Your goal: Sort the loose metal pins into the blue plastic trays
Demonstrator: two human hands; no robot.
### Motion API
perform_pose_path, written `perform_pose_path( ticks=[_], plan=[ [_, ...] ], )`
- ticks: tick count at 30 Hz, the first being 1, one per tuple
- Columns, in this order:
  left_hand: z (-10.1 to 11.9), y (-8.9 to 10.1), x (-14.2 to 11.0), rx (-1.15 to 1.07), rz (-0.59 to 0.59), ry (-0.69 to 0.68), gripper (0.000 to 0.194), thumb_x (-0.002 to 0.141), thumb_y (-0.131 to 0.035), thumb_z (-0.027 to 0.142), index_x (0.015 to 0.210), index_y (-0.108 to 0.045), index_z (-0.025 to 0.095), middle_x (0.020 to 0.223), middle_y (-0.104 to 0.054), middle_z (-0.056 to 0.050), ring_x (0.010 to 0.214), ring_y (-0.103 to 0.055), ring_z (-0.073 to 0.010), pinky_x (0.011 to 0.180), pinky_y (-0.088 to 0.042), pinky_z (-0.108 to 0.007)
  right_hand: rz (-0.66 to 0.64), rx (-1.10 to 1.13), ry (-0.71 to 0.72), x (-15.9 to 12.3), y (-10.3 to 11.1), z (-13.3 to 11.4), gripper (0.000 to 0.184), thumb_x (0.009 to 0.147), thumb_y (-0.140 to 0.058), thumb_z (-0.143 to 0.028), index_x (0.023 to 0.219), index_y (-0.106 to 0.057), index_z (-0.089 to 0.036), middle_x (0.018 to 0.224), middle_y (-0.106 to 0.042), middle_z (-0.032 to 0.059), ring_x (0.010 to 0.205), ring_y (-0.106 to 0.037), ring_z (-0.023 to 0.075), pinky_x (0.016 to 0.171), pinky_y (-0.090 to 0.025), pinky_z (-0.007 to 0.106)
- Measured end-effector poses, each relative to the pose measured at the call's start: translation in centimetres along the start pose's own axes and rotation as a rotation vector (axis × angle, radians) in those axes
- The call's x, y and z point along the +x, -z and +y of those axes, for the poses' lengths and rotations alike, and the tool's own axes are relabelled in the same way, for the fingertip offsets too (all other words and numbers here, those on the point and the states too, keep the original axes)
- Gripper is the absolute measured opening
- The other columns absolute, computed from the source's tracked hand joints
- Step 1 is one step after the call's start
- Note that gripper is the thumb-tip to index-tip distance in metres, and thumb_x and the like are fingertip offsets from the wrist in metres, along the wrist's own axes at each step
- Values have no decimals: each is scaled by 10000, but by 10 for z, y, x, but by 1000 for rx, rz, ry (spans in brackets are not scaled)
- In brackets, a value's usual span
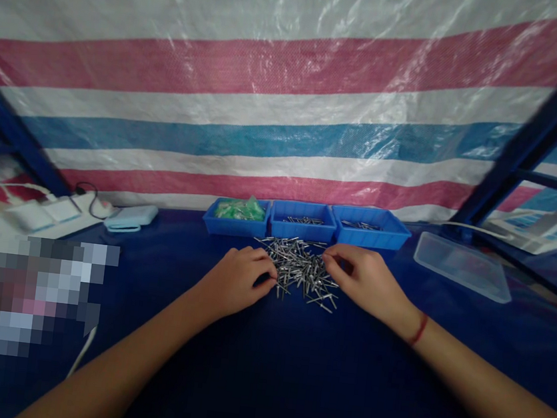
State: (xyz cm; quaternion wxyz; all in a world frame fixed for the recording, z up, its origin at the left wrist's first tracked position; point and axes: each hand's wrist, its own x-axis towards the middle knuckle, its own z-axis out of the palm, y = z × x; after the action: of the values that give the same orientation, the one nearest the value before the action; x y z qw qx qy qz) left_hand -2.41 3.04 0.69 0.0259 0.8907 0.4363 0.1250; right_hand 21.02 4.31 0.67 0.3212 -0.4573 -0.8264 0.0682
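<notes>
A loose pile of silvery blind rivets (299, 265) with long thin pins lies on the dark blue tabletop. My left hand (240, 278) rests at the pile's left edge, thumb and index finger curled together in a pinch at the rivets. On the opposite side, my right hand (361, 279) has its thumb and fingertips pressed together at the upper right of the pile. What either pinch holds is too small to make out. Behind the pile stand a middle blue bin (302, 232) and a right blue bin (370, 238), both with rivets in them.
A left blue bin (235, 227) holds green plastic bags. To the right lies a clear plastic lid (463, 267). A white power strip (71, 215) and a light blue case (130, 218) sit at left. Behind hangs a striped tarp (269, 114) between blue metal posts.
</notes>
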Motion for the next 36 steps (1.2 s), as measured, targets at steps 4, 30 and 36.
perform_pose_path(
  ticks=[4,30,36],
  plan=[
    [-1,2,0,-22,13,-24,158,887,-485,264,843,-620,196,874,-614,-18,815,-548,-178,737,-392,-316,-27,45,32,-3,-2,-5,181,836,-484,-202,753,-643,-181,687,-643,-1,592,-561,119,568,-401,263],
    [46,-3,-1,-941,176,193,290,926,-355,388,960,-561,186,792,-570,-10,723,-539,-134,670,-441,-260,152,661,-23,-14,-2,-43,106,803,-595,-287,771,-629,-191,753,-619,31,659,-565,138,556,-456,278],
    [48,-1,-2,-897,199,193,195,859,-512,332,959,-586,183,773,-606,0,676,-553,-123,631,-437,-249,157,600,28,-15,-2,-45,83,808,-589,-257,782,-637,-194,774,-627,37,686,-578,147,575,-465,282]
  ],
)
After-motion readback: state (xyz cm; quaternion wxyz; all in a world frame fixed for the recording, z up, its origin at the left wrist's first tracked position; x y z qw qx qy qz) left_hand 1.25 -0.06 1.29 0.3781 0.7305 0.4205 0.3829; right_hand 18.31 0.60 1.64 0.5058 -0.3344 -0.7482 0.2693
